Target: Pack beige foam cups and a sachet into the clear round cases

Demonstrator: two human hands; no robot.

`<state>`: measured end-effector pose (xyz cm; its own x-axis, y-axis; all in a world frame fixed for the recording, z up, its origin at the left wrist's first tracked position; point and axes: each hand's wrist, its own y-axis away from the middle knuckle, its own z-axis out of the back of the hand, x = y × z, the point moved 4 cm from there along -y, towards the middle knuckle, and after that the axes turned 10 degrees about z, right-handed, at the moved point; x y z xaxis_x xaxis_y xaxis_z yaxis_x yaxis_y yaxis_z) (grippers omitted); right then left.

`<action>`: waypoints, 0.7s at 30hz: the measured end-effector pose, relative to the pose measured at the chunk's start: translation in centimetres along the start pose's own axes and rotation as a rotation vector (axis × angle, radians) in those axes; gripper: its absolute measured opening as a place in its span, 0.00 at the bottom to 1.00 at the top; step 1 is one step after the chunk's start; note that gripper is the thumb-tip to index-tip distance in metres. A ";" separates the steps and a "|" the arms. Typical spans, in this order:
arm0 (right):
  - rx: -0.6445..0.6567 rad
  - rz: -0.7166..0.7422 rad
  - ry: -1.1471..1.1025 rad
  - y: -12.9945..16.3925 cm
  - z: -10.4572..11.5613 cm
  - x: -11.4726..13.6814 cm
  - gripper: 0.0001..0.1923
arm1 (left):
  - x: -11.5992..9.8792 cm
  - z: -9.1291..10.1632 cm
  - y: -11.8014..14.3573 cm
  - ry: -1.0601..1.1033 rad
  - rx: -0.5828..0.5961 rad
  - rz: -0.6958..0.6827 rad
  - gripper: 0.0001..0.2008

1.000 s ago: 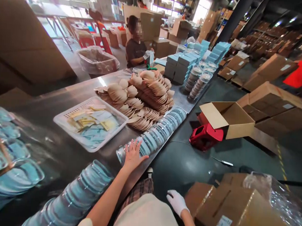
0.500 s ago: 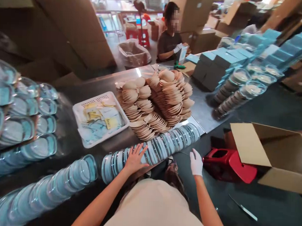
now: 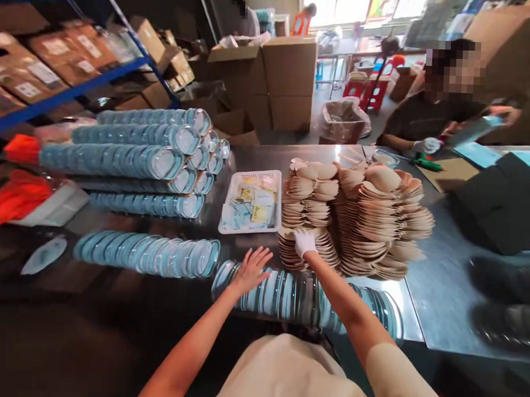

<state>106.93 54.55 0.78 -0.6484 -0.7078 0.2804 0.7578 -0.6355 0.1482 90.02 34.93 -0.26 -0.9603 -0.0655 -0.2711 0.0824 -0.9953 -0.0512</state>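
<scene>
The row of clear round lids [image 3: 305,294] lies on its side along the near edge of the steel counter [image 3: 437,288], packed face to face like a roll of coins. The bare left hand [image 3: 252,269] rests flat on its left end, fingers spread wide and gripping nothing. Just behind the row, the white-gloved right hand [image 3: 304,242] sits on top of the nearest low stack of tan moulded cups [image 3: 304,256], fingers curled down over the top piece; whether it has pinched one free I cannot tell.

To lift a single cup well, I would judge it best to catch only the rim of the top piece and peel it straight up, with the left palm holding the lid row so it does not roll or fan apart toward the edge. The taller cup stacks [image 3: 380,221] lean just beside the low one, so a sideways tug could well topple them.

Behind the left hand stands a white plastic basket [image 3: 229,220] of small yellow and pale blue sachets [image 3: 252,207]. Left of it, another lid row [image 3: 148,253] lies on the counter, and more rolls of lids [image 3: 130,157] are piled high behind. At the far end of the counter a seated person [image 3: 426,120] in white gloves handles a blue packet.
</scene>
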 end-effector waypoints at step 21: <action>0.143 -0.446 -0.067 -2.5 -3.2 1.1 0.23 | 10.6 -1.1 -17.5 0.780 0.136 0.973 0.18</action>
<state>104.02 54.38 -2.27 -0.9103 -0.3510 0.2193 0.4118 -0.8208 0.3959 78.70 51.71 -3.28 -0.0997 -0.7628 -0.6389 0.5948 -0.5604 0.5763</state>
